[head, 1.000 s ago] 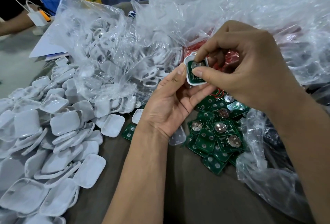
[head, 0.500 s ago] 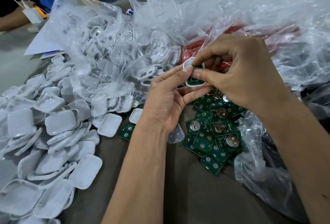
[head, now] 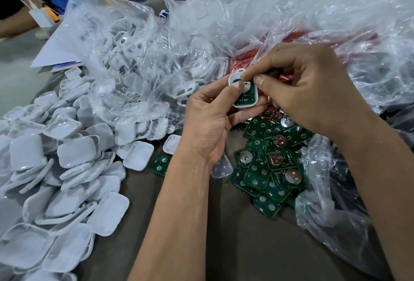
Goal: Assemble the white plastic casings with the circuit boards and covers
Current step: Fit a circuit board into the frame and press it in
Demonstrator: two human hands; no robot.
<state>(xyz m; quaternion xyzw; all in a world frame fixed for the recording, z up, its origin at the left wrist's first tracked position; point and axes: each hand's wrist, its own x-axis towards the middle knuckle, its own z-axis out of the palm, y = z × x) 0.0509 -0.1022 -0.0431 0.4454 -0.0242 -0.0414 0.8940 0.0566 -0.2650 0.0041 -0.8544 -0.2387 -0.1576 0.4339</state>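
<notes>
**Seating a circuit board in a white casing: handling notes**

Head view: the left hand [head: 206,121] cradles a white casing [head: 244,91] from below and behind, fingers curled round its lower edge and thumb lying on its face; the right hand [head: 309,88] pinches thumb and forefinger onto the green circuit board [head: 245,98] lying in the casing, at the upper end near its round metal cell holder; the assembly is held in the air above the loose pile of circuit boards [head: 271,166]; a heap of white covers [head: 67,162] lies well apart to the left; more casings sit inside a clear plastic bag [head: 125,56] behind.

Judgement: the casing looks light, thin-walled and stiff, likely smooth and somewhat slippery; gripping by its rim seems soundest; the board appears rigid yet fragile at its soldered parts; holding its edges and pressing at the corners, not on the cell holder, should limit damage.
</notes>
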